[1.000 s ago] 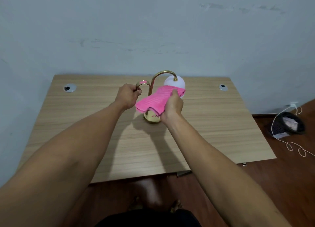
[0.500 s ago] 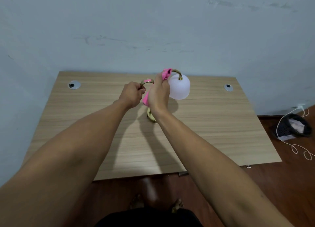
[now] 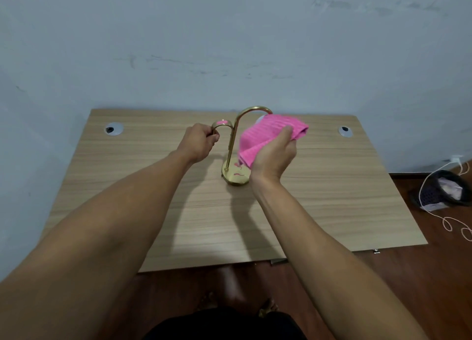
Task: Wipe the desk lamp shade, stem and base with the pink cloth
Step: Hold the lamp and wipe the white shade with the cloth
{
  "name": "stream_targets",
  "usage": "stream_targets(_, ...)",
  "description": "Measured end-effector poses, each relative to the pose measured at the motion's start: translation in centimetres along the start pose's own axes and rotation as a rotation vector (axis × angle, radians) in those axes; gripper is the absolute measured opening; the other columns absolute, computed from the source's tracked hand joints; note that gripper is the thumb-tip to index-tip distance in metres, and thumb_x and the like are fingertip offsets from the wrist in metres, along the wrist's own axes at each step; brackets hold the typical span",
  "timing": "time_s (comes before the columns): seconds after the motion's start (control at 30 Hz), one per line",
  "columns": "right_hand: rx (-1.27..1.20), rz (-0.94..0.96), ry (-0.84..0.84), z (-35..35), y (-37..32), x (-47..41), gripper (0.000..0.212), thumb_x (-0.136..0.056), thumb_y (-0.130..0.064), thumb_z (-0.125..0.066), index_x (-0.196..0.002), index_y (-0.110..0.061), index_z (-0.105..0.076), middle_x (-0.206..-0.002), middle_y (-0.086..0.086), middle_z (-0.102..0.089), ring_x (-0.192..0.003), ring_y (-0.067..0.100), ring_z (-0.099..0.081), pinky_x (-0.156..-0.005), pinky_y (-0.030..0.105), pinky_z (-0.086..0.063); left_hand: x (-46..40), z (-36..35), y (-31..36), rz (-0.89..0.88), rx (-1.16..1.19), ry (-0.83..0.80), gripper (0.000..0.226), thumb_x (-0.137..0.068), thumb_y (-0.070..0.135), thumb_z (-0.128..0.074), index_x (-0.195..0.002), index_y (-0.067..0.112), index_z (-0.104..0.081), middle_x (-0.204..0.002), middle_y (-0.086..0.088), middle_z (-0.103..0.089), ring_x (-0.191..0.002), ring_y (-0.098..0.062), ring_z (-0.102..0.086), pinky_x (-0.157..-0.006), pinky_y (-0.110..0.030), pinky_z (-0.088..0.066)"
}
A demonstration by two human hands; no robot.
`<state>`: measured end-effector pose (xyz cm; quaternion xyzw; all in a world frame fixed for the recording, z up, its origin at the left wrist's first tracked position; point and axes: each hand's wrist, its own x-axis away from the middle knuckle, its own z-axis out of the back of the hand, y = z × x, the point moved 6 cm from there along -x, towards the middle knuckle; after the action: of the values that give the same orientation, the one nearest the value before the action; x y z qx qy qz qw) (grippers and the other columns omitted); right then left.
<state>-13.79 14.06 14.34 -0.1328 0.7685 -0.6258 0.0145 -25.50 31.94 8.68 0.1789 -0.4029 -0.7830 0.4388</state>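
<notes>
A gold desk lamp stands on the wooden desk (image 3: pixel 332 199). Its curved stem (image 3: pixel 233 132) rises from a round base (image 3: pixel 236 177) and arches right. The white shade (image 3: pixel 260 119) is almost fully hidden behind the pink cloth (image 3: pixel 265 138), which my right hand (image 3: pixel 274 153) presses over it. My left hand (image 3: pixel 199 143) is closed around the lamp's smaller gold loop handle (image 3: pixel 221 125) on the left of the stem.
Two round cable grommets (image 3: pixel 114 129) (image 3: pixel 345 131) sit near the desk's back corners. The desk stands against a pale blue wall. On the floor at the right lie a dark basket (image 3: pixel 441 189) and a white cable (image 3: pixel 457 227).
My right hand with the cloth has come down from the top of the stem and moved right, so the cloth now covers the shade. My left hand still holds the loop.
</notes>
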Motion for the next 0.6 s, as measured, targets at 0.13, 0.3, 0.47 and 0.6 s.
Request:
stream_targets(0.13,0.001,0.393,-0.091,-1.7,-4.0,0.8,0.045,-0.11,-0.029,-0.037,-0.142,0.001,-0.05,-0.143,0.011,-0.057,-0.132,0.023,-0.054,-0.113,0.034,-0.042,0.0,0.1,0.0,0.007,0.024,-0.011,0.018,-0.093,0.019,-0.06,-0.082,0.009,-0.071,-0.084,-0.02,-0.074,-0.08,-0.036,-0.069,-0.079,-0.043,-0.056)
stream_targets(0.3,0.711,0.795,-0.43,-5.5,0.3,0.7,0.058,-0.108,-0.025,-0.037,-0.162,-0.01,-0.019,-0.171,0.01,-0.01,-0.159,0.025,-0.003,-0.128,0.05,-0.009,0.1,0.1,0.1,0.008,0.037,-0.018,0.017,-0.094,0.016,-0.06,-0.086,0.006,-0.071,-0.088,-0.02,-0.074,-0.072,-0.02,-0.062,-0.076,-0.038,-0.056)
stream_targets(0.47,1.056,1.044,-0.58,-5.5,4.5,0.0,0.064,-0.105,-0.024,-0.043,-0.161,-0.004,-0.019,-0.17,0.016,-0.01,-0.158,0.033,-0.001,-0.129,0.042,-0.001,0.0,0.3,0.3,-0.004,-0.006,-0.021,0.021,-0.092,0.016,-0.061,-0.076,0.008,-0.07,-0.074,-0.014,-0.072,-0.065,-0.02,-0.057,-0.064,-0.027,-0.048)
stream_targets(0.6,0.955,0.947,-0.673,-4.9,6.5,0.9,0.063,-0.104,-0.01,-0.047,-0.159,0.002,-0.018,-0.17,0.017,-0.01,-0.159,0.028,-0.004,-0.129,0.039,-0.006,0.1,0.5,0.8,-0.032,-0.062,-0.008,0.031,-0.092,0.014,-0.061,-0.062,0.02,-0.059,-0.052,0.005,-0.049,-0.05,-0.008,-0.041,-0.044,-0.011,-0.029)
